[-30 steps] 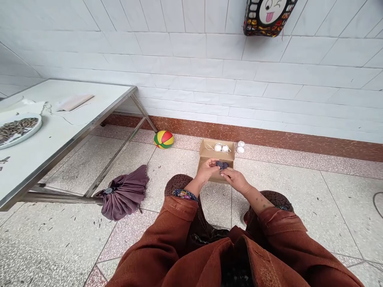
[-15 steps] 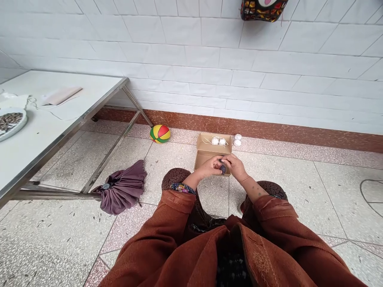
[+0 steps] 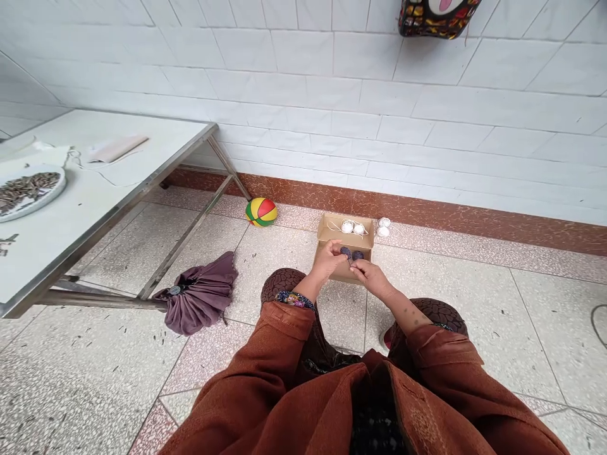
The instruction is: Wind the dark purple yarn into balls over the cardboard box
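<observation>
A small dark ball of yarn (image 3: 346,252) sits at the fingertips of my left hand (image 3: 327,261), whose thumb and fingers are curled against it. My right hand (image 3: 372,277) is closed in a pinch just beside it; a short dark strand of yarn (image 3: 349,261) appears to run to its fingertips. A second dark yarn ball (image 3: 358,255) lies just beyond my right fingers. Both hands are over an open brown cardboard box (image 3: 345,273). In its far part rest two white yarn balls (image 3: 348,226) with loose white ends.
Two more white balls (image 3: 384,231) lie on the floor beside the box. To the left are a colourful ball (image 3: 261,212), a folded purple umbrella (image 3: 199,297) and a metal-framed table (image 3: 109,202) bearing a plate (image 3: 33,208). A patterned basket (image 3: 439,22) is at the wall.
My hands have moved slightly apart, and two dark yarn balls now show between and beyond them. The view has shifted a little to the left.
</observation>
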Demonstrator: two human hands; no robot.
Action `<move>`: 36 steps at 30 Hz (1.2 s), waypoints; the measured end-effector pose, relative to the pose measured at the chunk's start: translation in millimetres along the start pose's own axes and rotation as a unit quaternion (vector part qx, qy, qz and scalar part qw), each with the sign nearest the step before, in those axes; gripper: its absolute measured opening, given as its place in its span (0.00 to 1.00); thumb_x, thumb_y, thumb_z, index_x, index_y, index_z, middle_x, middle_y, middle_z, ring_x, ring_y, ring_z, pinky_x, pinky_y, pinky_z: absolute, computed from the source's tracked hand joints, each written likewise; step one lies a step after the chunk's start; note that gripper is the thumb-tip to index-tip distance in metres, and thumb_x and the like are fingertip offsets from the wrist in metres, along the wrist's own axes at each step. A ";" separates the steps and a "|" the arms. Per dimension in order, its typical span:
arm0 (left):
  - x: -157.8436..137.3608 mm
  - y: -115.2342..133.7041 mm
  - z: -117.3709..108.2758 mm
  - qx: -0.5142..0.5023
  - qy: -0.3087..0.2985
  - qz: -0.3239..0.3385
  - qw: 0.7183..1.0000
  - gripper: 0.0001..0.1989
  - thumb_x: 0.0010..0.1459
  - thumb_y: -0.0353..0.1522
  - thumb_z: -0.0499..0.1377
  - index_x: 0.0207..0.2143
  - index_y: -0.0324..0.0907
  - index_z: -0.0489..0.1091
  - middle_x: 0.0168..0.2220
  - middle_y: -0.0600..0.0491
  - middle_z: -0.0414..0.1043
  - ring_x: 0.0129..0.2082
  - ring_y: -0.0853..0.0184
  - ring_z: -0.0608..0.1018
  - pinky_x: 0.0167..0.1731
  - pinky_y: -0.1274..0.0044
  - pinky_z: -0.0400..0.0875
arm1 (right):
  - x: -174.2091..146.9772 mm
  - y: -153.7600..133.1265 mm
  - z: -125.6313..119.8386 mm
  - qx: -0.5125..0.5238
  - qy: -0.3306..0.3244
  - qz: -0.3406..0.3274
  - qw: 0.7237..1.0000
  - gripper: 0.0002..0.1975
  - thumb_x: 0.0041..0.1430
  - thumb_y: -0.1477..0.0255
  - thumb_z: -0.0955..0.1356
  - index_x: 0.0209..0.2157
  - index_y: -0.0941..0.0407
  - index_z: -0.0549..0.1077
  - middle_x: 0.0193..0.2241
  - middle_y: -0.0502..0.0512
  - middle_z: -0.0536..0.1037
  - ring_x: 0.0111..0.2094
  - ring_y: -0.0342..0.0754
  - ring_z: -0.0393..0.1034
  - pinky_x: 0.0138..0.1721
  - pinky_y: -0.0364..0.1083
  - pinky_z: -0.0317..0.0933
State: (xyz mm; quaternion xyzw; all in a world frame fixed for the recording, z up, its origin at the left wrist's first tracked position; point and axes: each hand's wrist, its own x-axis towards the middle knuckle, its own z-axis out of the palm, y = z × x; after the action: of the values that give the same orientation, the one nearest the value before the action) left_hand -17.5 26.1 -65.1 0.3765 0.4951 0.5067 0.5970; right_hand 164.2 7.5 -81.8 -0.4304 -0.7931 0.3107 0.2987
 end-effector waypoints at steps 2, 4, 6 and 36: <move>3.3 -1.9 -0.7 0.042 0.016 0.013 0.999 0.27 0.40 0.22 0.68 0.47 0.40 0.70 0.29 0.59 0.70 0.29 0.72 0.71 0.39 0.75 0.65 | -0.2 -6.2 -6.2 0.023 -0.009 -0.019 1.000 0.12 0.68 0.64 0.63 0.33 0.53 0.74 0.31 0.54 0.77 0.34 0.50 0.72 0.40 0.48 0.67; 4.7 -4.8 -0.7 0.068 -0.003 0.025 0.997 0.29 0.39 0.22 0.68 0.47 0.40 0.69 0.28 0.60 0.69 0.28 0.72 0.71 0.37 0.75 0.64 | 0.5 -10.6 -13.7 0.039 0.006 -0.028 0.999 0.13 0.68 0.63 0.64 0.34 0.53 0.75 0.31 0.55 0.77 0.34 0.50 0.72 0.40 0.48 0.67; 4.0 -8.1 0.3 0.073 -0.053 0.031 0.995 0.31 0.39 0.23 0.69 0.48 0.40 0.68 0.27 0.61 0.69 0.29 0.72 0.71 0.37 0.75 0.65 | 2.0 -12.5 -20.6 0.043 0.034 -0.025 0.998 0.13 0.68 0.62 0.64 0.35 0.53 0.76 0.33 0.56 0.77 0.36 0.51 0.72 0.41 0.50 0.67; -2.8 -7.9 5.3 0.149 -0.121 0.043 0.981 0.34 0.41 0.22 0.66 0.54 0.39 0.66 0.29 0.61 0.66 0.29 0.72 0.71 0.35 0.77 0.65 | 2.5 -10.4 -25.0 0.081 0.055 -0.012 0.995 0.11 0.65 0.63 0.67 0.34 0.53 0.77 0.32 0.54 0.77 0.35 0.50 0.71 0.40 0.48 0.65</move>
State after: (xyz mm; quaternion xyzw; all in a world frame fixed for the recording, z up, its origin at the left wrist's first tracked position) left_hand -10.5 22.1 -70.8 0.5404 0.4727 0.4030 0.5676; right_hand 176.4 11.0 -57.8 -0.4122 -0.7527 0.3459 0.3792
